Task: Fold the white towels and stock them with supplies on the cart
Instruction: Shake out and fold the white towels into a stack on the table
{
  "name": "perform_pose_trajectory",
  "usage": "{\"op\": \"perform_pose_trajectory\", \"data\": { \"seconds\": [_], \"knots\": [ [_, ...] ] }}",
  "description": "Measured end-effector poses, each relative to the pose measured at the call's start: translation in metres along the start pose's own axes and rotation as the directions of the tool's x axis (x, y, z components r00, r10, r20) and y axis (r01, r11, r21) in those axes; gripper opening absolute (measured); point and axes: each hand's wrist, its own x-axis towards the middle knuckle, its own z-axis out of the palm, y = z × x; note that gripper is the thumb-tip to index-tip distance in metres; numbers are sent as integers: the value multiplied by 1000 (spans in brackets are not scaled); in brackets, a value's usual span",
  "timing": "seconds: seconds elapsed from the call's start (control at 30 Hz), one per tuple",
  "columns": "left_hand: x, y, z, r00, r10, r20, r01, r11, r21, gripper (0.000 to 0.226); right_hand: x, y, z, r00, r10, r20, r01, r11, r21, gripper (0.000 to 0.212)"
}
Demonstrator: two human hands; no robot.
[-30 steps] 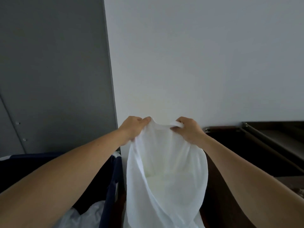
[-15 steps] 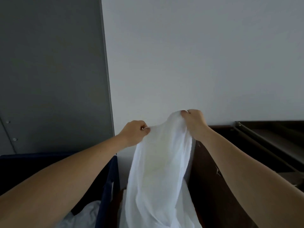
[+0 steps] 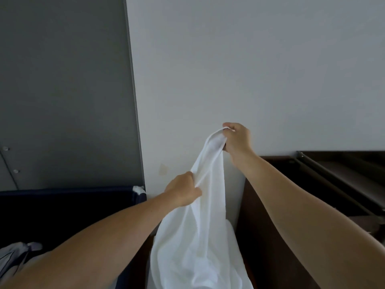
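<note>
A thin white towel (image 3: 200, 236) hangs in front of me, bunched and draped down out of the frame. My right hand (image 3: 237, 140) grips its top end, held high near the white wall. Lower and to the left, my left hand (image 3: 183, 190) pinches a hem of the same towel. The dark brown cart (image 3: 333, 184) stands at the right, its top shelves and metal rail visible behind my right forearm.
A dark blue laundry bin (image 3: 68, 207) sits at the lower left with pale cloth (image 3: 12, 257) in it. A grey panel (image 3: 62, 90) rises behind the bin and a white wall (image 3: 250, 59) fills the rest.
My right hand has risen and moved right with the towel's end, while my left hand has slid down along the edge. The towel is stretched longer and narrower.
</note>
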Motion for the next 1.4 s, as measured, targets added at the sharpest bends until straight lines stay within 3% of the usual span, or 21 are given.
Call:
{"op": "perform_pose_trajectory", "data": {
  "seconds": [0.07, 0.2, 0.27, 0.33, 0.4, 0.47, 0.53, 0.6, 0.73, 0.8, 0.9, 1.0, 1.07, 1.13, 1.2, 1.3, 1.33, 1.4],
  "knots": [
    [0, -19, 3, 998, -65, 22, 66, 994, -82, 22, 3, -1, -10, 996, -32, -79, 33, 999, 18, 30],
    [-4, -45, 2, 974, -193, 118, 221, 926, -308, 17, 5, -1, -22, 974, -57, -219, 66, 997, 31, 26],
    [-1, -40, -13, 980, -189, 55, 194, 876, -441, 14, 2, 3, -31, 971, -142, -194, 86, 959, -270, 23],
    [6, -24, -37, 988, -125, -90, 74, 899, -432, 14, -6, 8, -39, 986, -157, -53, 86, 761, -643, 20],
    [11, 2, -63, 981, 20, -192, -87, 934, -347, 18, -15, 14, -40, 979, -118, 167, 204, 633, -747, 26],
    [14, 28, -80, 969, 154, -195, -217, 906, -362, 13, -30, 16, -30, 876, -91, 474, 413, 650, -638, 63],
    [15, 43, -91, 952, 243, -185, -293, 896, -335, 12, -45, 14, -18, 767, -21, 641, 407, 789, -461, 72],
    [14, 45, -92, 946, 298, -129, -322, 908, -268, 21, -51, 15, -12, 795, 28, 606, 279, 870, -406, 54],
    [9, 31, -75, 952, 307, -8, -302, 931, -204, 41, -54, 18, -5, 813, 125, 569, 372, 640, -672, 27],
    [7, 21, -65, 959, 282, 0, -279, 951, -135, 45, -52, 17, -3, 841, 58, 538, 400, 604, -690, 14],
    [4, -6, -47, 991, 136, 19, -135, 990, -38, 47, -40, 10, -6, 895, -103, 435, 372, 710, -598, 17],
    [-2, -40, -26, 995, -78, 61, 91, 962, -257, 32, -33, -3, -7, 937, -206, 283, 313, 852, -419, 19],
    [-5, -54, -19, 981, -134, 144, 183, 890, -417, 22, -28, -10, -11, 969, -193, 154, 231, 931, -283, 13],
    [-2, -56, -21, 980, -160, 122, 200, 850, -488, 24, -24, -12, -20, 988, -143, 64, 154, 960, -234, 13],
    [5, -46, -32, 986, -167, -16, 142, 880, -454, 24, -21, -4, -34, 996, -78, 45, 88, 946, -311, 18],
    [15, -15, -56, 976, -41, -212, -35, 938, -344, 25, -27, 16, -44, 963, 68, 261, 31, 934, -355, 5],
    [17, -3, -62, 964, 44, -263, -123, 948, -294, 24, -33, 23, -42, 929, 92, 359, 32, 945, -325, 11],
    [18, 21, -70, 924, 242, -295, -303, 935, -184, 16, -44, 34, -34, 846, 88, 525, 60, 964, -258, 50]
  ]
}}
